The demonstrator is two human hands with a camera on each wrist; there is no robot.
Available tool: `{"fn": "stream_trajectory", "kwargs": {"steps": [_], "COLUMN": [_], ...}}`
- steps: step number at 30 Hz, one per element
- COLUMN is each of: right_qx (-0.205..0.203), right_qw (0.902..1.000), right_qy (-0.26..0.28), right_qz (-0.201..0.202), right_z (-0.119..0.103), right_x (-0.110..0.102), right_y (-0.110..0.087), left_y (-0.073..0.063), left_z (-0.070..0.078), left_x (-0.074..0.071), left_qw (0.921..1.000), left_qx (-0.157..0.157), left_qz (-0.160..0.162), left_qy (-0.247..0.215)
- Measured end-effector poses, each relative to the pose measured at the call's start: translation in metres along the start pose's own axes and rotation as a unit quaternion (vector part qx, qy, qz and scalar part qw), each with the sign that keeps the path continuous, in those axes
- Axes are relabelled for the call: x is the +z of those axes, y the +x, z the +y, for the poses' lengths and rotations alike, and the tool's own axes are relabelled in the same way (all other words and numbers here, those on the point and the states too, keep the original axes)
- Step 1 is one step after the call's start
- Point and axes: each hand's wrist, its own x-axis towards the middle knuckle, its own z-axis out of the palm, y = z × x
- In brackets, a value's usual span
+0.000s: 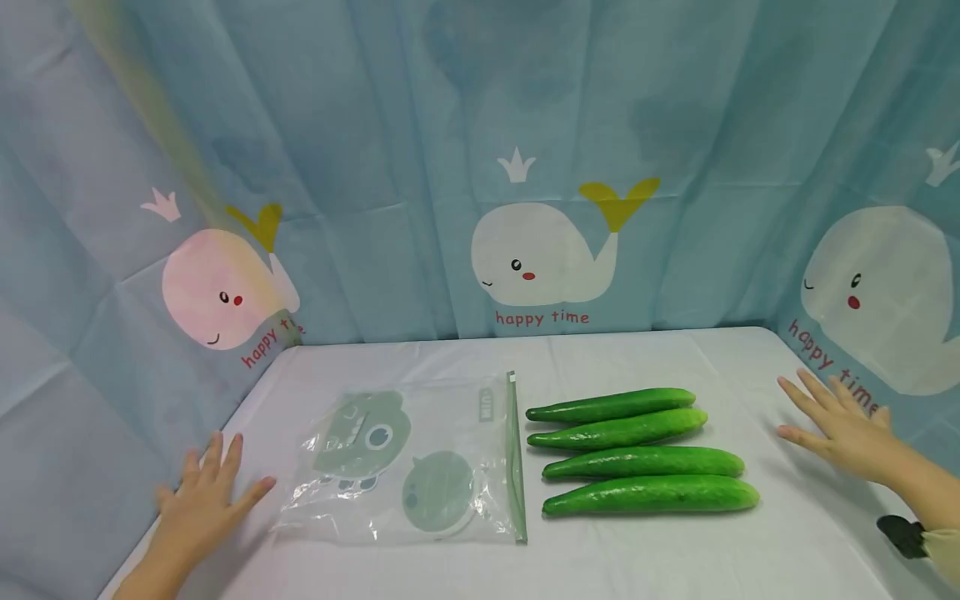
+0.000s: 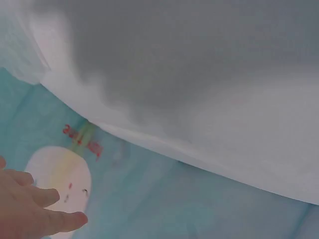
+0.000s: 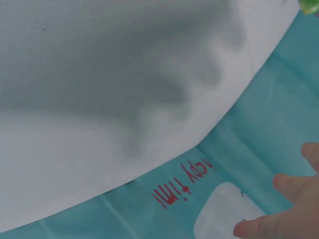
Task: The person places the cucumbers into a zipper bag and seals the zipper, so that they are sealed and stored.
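Observation:
A clear zip bag [image 1: 450, 417] printed with green cartoon figures lies flat on the white table, its green zip edge facing right. Several green cucumbers [image 1: 651, 494] lie side by side just right of that edge. To the left of the bag, my left hand [image 1: 198, 504] is held with fingers spread, touching nothing. My right hand [image 1: 851, 429] hovers beyond the cucumbers' right ends, also spread and holding nothing. Fingers of the left hand [image 2: 35, 206] show at the lower left of the left wrist view. In the right wrist view the right hand [image 3: 291, 204] appears at the lower right.
The white-covered table [image 1: 630, 558] has rounded far corners. Behind it and at both sides hangs a blue curtain [image 1: 360, 250] with whale prints and red lettering. A dark object [image 1: 902, 536] shows at the right wrist by the sleeve [image 1: 943, 554].

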Motion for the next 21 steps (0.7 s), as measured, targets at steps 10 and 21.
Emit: {"fn": "stream_trajectory", "kwargs": {"steps": [10, 21], "right_qx": [-0.026, -0.098], "right_qw": [0.9985, 0.9798], "right_qy": [0.047, 0.174], "right_qz": [-0.016, -0.010], "right_z": [-0.018, -0.047], "right_x": [-0.010, -0.010], "right_y": [0.001, -0.002], "left_y": [0.004, 0.011], "left_z": [0.044, 0.100], "left_x": [-0.005, -0.009], "left_qw": [0.9977, 0.9824], "left_qx": [-0.002, 0.018], "left_qz": [-0.019, -0.041], "left_qy": [-0.064, -0.181]}}
